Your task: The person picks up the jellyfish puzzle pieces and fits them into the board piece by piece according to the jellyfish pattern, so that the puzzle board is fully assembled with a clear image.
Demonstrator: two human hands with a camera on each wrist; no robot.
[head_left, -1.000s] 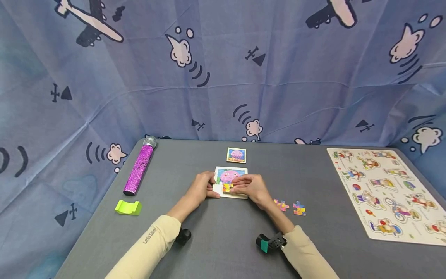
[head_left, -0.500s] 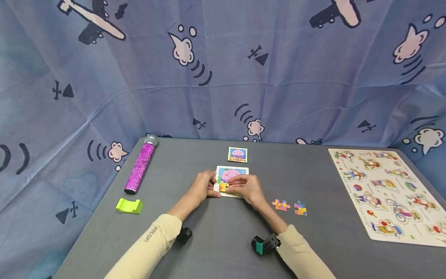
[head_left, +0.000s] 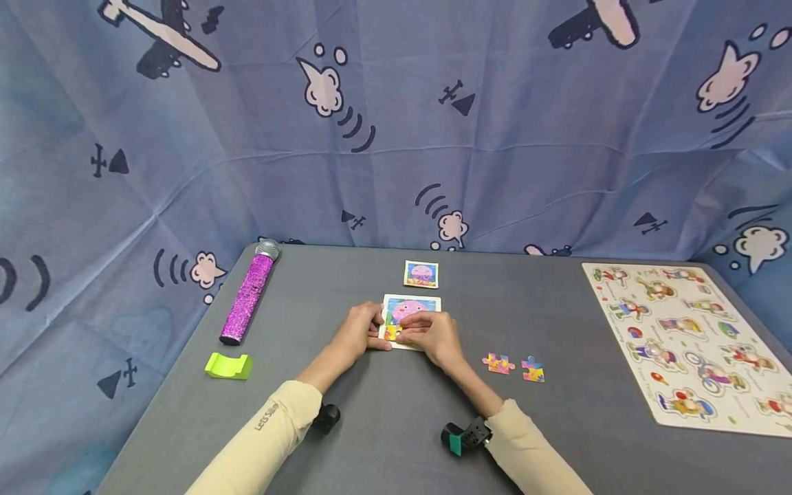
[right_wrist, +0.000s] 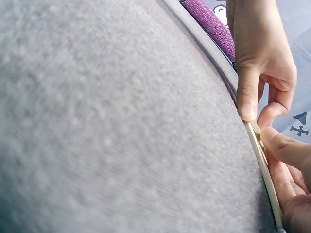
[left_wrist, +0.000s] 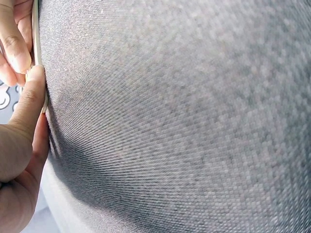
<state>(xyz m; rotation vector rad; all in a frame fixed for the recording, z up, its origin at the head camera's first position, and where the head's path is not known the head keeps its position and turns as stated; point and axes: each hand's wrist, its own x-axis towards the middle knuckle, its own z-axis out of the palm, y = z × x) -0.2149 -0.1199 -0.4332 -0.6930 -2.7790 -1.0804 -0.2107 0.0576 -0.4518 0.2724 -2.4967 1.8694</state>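
Observation:
A small puzzle board point(head_left: 427, 306) with a white rim and a pink octopus-like picture lies flat at mid-table. My left hand point(head_left: 357, 333) grips its left end, the thumb along the near edge and the fingers at the left side. Between thumb and fingers, my right hand point(head_left: 435, 338) pinches a yellow puzzle piece point(head_left: 392, 333) at the board's lower left corner. Both wrist views show the board edge-on, with the right thumb point(right_wrist: 286, 148) close to the left one point(right_wrist: 248, 99). The right fingers hide part of the picture.
Two loose puzzle pieces, one pink point(head_left: 498, 364) and one blue-yellow point(head_left: 533, 369), lie to the right. A small picture card point(head_left: 421, 274) is behind the board. The purple microphone point(head_left: 250, 295) and green stand point(head_left: 227, 366) are left; a large figure board point(head_left: 687, 344) is right.
My right hand has moved left with the yellow puzzle piece, from the board's lower middle to its lower left corner. My left hand has stayed at the board's left end.

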